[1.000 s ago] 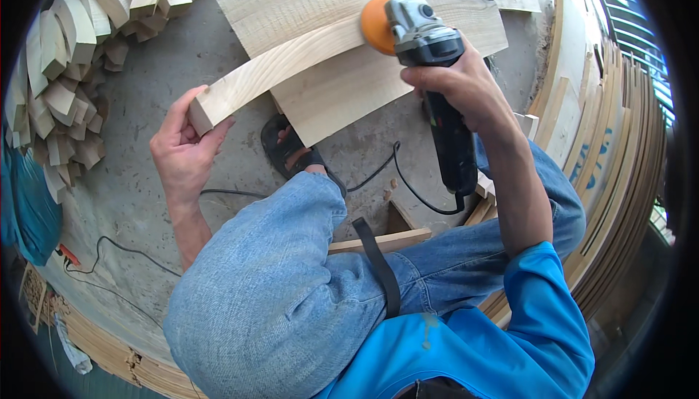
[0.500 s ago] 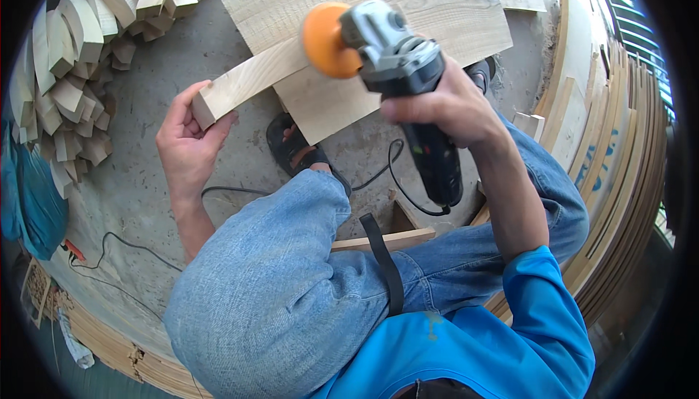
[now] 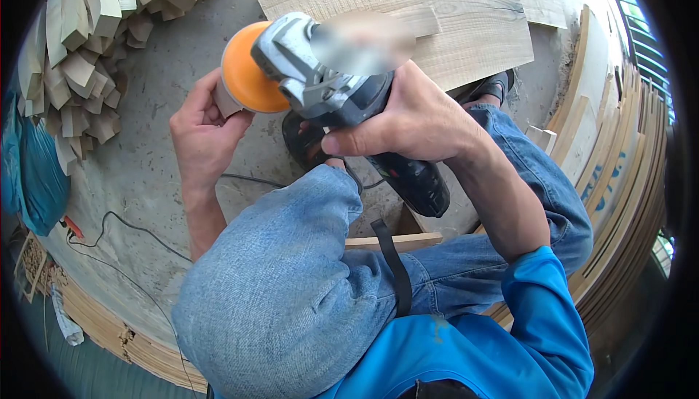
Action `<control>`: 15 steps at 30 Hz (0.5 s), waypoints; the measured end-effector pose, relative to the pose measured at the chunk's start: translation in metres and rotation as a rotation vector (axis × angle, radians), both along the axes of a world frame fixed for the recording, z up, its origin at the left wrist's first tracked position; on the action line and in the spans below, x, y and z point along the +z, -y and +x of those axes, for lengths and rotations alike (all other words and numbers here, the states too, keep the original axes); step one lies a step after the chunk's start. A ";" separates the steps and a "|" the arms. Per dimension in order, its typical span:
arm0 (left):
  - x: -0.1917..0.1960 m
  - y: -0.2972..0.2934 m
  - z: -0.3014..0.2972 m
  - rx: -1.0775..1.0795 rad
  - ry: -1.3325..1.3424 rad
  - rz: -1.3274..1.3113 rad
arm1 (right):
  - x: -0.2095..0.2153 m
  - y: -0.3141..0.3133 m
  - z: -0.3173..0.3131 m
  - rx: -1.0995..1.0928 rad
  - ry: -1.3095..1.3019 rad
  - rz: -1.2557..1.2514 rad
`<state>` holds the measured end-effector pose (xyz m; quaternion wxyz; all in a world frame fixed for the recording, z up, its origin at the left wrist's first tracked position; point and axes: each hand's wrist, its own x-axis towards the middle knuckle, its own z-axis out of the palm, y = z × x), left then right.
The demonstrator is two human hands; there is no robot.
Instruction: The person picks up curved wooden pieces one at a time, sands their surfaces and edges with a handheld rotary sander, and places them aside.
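Note:
My right hand (image 3: pixel 419 119) is wrapped round the body of an angle grinder (image 3: pixel 349 97) with a black handle and grey metal head. Its round orange sanding disc (image 3: pixel 251 68) lies over the near end of a curved wooden piece (image 3: pixel 227 102). Whether disc and wood touch cannot be made out exactly. My left hand (image 3: pixel 204 129) pinches that end between thumb and fingers. The disc and grinder head hide most of the piece; its far end shows over a wide board. A smeared patch covers part of the view beside the grinder head.
A wide pale board (image 3: pixel 466 28) lies on the concrete floor ahead. Curved wooden blocks (image 3: pixel 80 57) are heaped at the far left, above a blue plastic bag (image 3: pixel 40 173). Long wooden strips (image 3: pixel 619 173) are stacked at right. A black cable (image 3: pixel 145 242) crosses the floor.
The grinder has moved left and toward me along the wooden piece, from its middle to the end at my left hand. My left hand still holds that end.

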<state>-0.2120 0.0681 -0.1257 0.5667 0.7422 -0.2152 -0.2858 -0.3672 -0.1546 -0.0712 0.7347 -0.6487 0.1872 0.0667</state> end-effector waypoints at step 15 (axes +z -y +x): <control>-0.006 -0.003 -0.005 -0.014 0.135 0.019 | 0.000 0.060 -0.046 -0.332 -0.373 -0.275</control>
